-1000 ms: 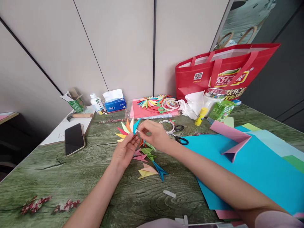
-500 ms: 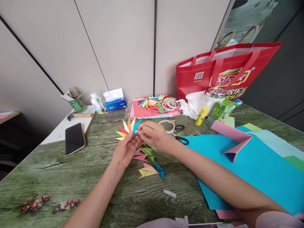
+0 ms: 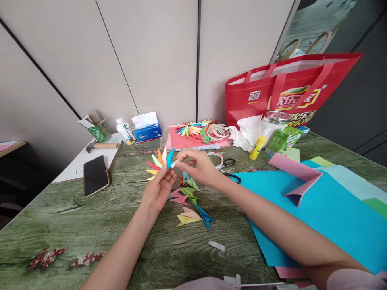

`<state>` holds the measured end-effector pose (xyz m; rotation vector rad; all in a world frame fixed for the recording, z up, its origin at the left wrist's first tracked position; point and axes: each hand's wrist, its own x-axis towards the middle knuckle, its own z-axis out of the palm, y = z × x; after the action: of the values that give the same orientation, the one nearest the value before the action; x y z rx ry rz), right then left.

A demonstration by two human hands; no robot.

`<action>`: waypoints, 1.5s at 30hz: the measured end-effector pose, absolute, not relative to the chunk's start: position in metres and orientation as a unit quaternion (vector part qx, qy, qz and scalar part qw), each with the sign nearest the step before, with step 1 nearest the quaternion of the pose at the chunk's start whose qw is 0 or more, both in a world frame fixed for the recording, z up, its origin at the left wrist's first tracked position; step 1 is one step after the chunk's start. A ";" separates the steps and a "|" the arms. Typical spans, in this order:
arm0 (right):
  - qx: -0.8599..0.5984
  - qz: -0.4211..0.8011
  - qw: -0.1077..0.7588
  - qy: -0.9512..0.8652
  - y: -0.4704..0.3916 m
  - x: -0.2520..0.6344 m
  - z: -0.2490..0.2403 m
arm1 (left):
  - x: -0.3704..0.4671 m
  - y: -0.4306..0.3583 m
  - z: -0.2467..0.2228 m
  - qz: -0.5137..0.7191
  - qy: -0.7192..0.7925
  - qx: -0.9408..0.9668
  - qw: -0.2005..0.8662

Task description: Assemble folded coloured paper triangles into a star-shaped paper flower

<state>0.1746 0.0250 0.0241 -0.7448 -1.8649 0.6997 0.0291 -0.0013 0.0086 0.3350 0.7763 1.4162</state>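
my left hand (image 3: pixel 157 190) pinching the fan (image 3: pixel 158 160), my right hand (image 3: pixel 198 164) pinching a white tab (image 3: pixel 173 164) by its blue piece (image 3: pixel 170 156), folded pieces (image 3: pixel 189 193) nearby

one paper fan (image 3: pixel 165 158), two rosettes (image 3: pixel 188 129), one phone (image 3: pixel 96 176), one hammer (image 3: pixel 105 145)

Soft, even light with wide-angle stretch toward edges

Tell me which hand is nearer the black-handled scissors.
Right. The right hand is just to the scissors' left in the picture, close to their handles. The left hand, holding the colored paper fan, is farther left, beyond the right hand.
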 end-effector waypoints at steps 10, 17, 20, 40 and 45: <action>-0.370 0.385 0.425 -0.731 0.026 0.176 0.032 | 0.032 -0.004 0.009 0.635 0.340 0.205 0.663; -0.378 0.342 0.429 -0.745 0.027 0.177 0.034 | 0.032 -0.005 0.010 0.637 0.343 0.222 0.654; -0.381 0.314 0.432 -0.755 0.027 0.177 0.033 | 0.033 -0.005 0.009 0.638 0.346 0.224 0.651; -0.378 0.377 0.434 -0.726 0.028 0.175 0.030 | 0.035 -0.006 0.007 0.637 0.340 0.244 0.647; -0.379 0.431 0.437 -0.692 0.029 0.173 0.028 | 0.035 -0.007 0.008 0.635 0.333 0.261 0.646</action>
<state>0.1733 0.0286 0.0280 -0.9421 -1.7213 1.0728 0.0353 -0.0068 0.0082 0.5936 0.7572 1.4455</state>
